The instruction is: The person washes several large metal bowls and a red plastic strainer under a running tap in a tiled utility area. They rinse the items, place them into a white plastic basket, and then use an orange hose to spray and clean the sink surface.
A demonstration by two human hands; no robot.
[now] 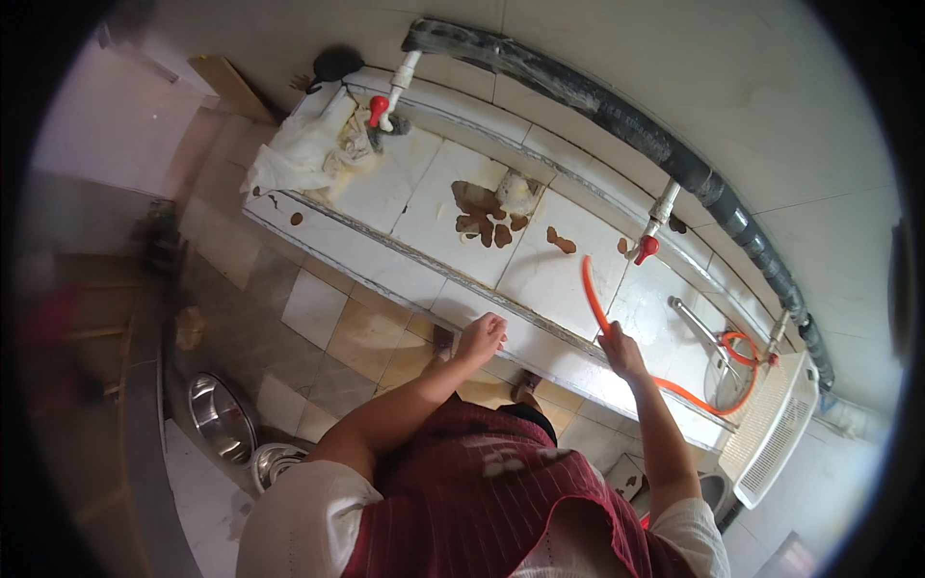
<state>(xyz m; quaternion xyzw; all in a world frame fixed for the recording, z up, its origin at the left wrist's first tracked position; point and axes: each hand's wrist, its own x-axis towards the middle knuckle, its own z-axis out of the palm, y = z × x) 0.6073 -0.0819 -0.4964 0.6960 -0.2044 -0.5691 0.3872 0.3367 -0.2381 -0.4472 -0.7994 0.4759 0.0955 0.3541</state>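
Note:
My right hand (pixel 623 352) grips an orange hose (pixel 595 296) a short way behind its free end, over a long white-tiled trough sink (pixel 379 209). The free end points up and away over the tiles, and no water is plainly seen leaving it. Behind the hand the hose runs along the near rim and loops at the right end, close to a tap. My left hand (pixel 483 338) hovers by the near rim, fingers curled in, with nothing visible in it. Brown patches (pixel 477 209) mark the trough floor around a drain (pixel 517 191).
Two red-handled taps (pixel 378 110) (pixel 647 250) hang under a black pipe (pixel 614 119). A long-handled metal strainer (pixel 695 323) and a white plastic basket (pixel 777 426) are at the right. White crumpled material (pixel 289 170) covers the left end. Steel bowls (pixel 222 423) stand at lower left.

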